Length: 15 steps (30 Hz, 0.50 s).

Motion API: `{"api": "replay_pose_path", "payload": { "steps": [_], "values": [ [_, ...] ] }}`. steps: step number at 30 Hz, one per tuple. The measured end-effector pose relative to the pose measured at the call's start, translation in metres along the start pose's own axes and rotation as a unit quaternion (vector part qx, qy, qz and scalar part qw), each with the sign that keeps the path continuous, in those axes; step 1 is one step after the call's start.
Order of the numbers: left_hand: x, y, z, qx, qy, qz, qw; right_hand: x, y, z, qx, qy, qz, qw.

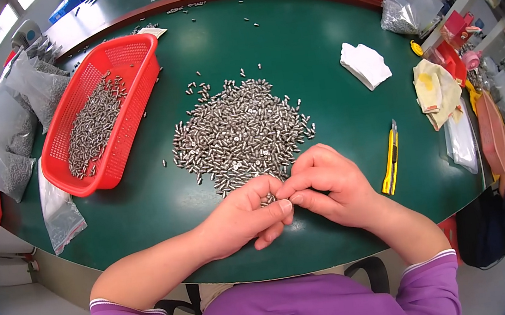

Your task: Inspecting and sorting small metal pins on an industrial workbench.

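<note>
Left hand (pixel 246 214) curls around few small silver cylindrical metal parts (pixel 268 200); more heaped at far side, on green tabletop (pixel 293 31). Right hand (pixel 331 186) pinches beside it; content not discernible. Parts probably light, hard, slippery; best gripped mid-body.

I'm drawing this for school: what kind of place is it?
Probably a workshop or small factory: there's a big pile of small metal parts on the green table, more in a red basket, and filled plastic bags beside it.

Small-parts workshop: green worktable (pixel 306 35), heaped metal parts (pixel 240 133), red perforated basket (pixel 134 109), bulging clear bags (pixel 9 129), yellow utility knife (pixel 391 161).
</note>
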<state>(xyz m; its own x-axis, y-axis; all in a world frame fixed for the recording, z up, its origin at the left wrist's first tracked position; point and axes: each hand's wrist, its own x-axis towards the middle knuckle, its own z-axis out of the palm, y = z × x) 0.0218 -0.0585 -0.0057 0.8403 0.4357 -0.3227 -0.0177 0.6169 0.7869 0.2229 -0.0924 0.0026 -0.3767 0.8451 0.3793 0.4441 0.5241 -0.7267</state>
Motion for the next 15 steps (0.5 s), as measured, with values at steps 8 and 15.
{"api": "replay_pose_path", "payload": {
  "steps": [8,15],
  "values": [
    [-0.0011,0.0017,-0.0028,-0.038,-0.009,-0.018,0.999,0.0018,0.0059,-0.0083,-0.135,0.085,0.054,0.986],
    [-0.0015,0.0022,-0.0056,-0.077,-0.032,0.000,0.997,0.0007,0.0062,-0.0085,-0.198,0.046,0.101,0.974]
  ]
}}
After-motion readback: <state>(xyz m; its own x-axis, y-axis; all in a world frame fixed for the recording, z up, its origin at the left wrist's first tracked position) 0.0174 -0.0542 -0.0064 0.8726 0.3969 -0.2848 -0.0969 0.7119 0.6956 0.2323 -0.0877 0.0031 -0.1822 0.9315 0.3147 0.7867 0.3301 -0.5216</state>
